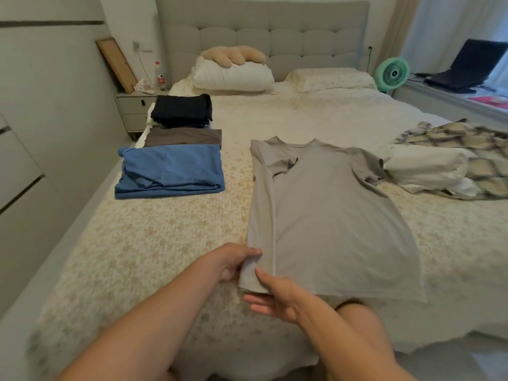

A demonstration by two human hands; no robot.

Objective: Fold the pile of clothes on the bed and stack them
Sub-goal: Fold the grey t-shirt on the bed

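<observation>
**Grey T-shirt partly folded, more clothes waiting**

Several garments are already folded and set along the left side of the bed (154, 243): a blue piece (170, 171) nearest, a brown piece (182, 136) behind it, and a dark stack (181, 111) beyond that, close to the nightstand (134, 111). They are laid in a row, each just beside the next, and are not gathered into one stack. A grey T-shirt (330, 215) is spread flat in the middle of the bed, collar toward the headboard, with its left edge and sleeve turned inward in a long strip; its right side is not yet folded. To the right, a white garment (428, 166) and a checked garment (472, 149) are left loose and crumpled. The task is judged to be perhaps past halfway.

The near left corner of the shirt's hem is held by both hands. The folded edge is pinched by the left hand (233, 264), thumb on top and fingers curled beneath. The same corner is gripped by the right hand (275, 295), thumb pressed on the cloth and fingers extended underneath. Both forearms are reached forward from the bottom of the view, converging on that corner.
</observation>
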